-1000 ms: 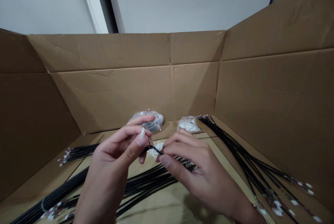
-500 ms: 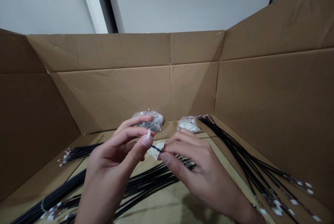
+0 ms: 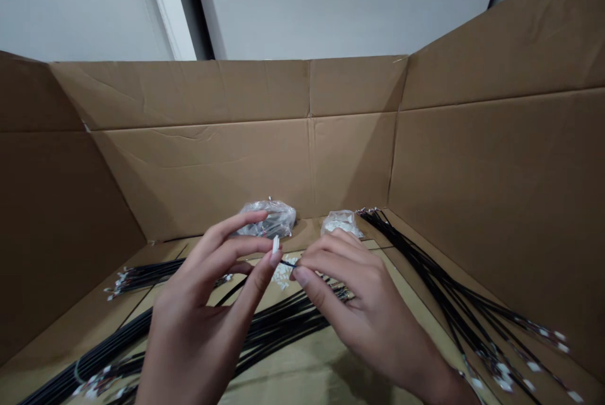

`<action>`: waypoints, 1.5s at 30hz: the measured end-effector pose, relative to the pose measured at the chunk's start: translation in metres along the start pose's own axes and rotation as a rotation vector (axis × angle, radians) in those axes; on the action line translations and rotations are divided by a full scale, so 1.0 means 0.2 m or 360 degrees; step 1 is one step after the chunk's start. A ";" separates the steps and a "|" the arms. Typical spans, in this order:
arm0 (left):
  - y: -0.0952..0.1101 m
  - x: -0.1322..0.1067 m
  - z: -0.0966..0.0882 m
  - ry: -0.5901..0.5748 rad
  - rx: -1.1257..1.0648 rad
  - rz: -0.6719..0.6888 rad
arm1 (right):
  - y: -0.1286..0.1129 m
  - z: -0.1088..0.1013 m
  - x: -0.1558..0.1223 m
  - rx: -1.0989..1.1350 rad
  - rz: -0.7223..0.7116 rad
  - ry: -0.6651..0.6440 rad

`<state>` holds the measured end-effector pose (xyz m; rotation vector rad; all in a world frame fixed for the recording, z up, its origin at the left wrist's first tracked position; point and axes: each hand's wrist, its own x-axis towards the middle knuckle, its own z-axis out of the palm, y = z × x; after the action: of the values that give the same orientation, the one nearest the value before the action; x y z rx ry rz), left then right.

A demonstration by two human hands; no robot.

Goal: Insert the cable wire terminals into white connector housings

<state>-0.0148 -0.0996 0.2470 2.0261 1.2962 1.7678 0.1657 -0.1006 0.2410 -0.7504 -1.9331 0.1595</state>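
Observation:
Between the thumb and index finger of my left hand (image 3: 212,291) is a small white connector housing (image 3: 276,245), held upright; its other fingers are raised and apart. My right hand (image 3: 354,298) pinches a thin dark wire (image 3: 287,263) between thumb and fingertips. The wire's left end reaches the left fingertips, close under the housing; whether it sits inside the housing I cannot tell. Behind the hands lies a pile of loose white housings (image 3: 282,271). Under them runs a bundle of black cables (image 3: 283,323) with bare wire ends at the right.
Cardboard walls (image 3: 203,172) enclose the sides and back. Two clear plastic bags (image 3: 278,219) stand by the back wall. More black cables with white connectors (image 3: 439,279) lie at the right, a tied cable bundle (image 3: 108,342) at the front left, and another group (image 3: 146,276) behind it.
My left thumb has slid lower on the housing, so more of it shows, and the housing has shifted slightly right. The right hand has barely moved.

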 end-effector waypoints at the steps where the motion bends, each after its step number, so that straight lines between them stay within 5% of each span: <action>1: 0.00 0.00 0.00 0.0017 0.0017 0.0015 | 0.00 0.00 0.00 -0.0001 0.0007 -0.0003; 11: -0.02 0.01 -0.05 -0.0171 -0.0203 -0.0068 | 0.00 0.00 0.00 0.0078 -0.0019 0.0045; 25: -0.03 0.05 -0.08 -0.0379 -0.0358 -0.0456 | 0.00 -0.01 -0.01 0.0136 -0.0058 0.0014; 32: 0.00 0.07 0.00 -0.0197 -0.0425 -0.0387 | 0.01 -0.01 -0.01 0.0159 -0.0109 0.0012; 45: -0.04 0.11 -0.07 -0.0616 -0.0453 -0.0405 | 0.01 -0.01 -0.01 0.0154 -0.0087 -0.0043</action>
<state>-0.0327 -0.0862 0.2621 1.8312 1.0579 1.2848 0.1683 -0.1010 0.2391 -0.6334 -1.9550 0.2293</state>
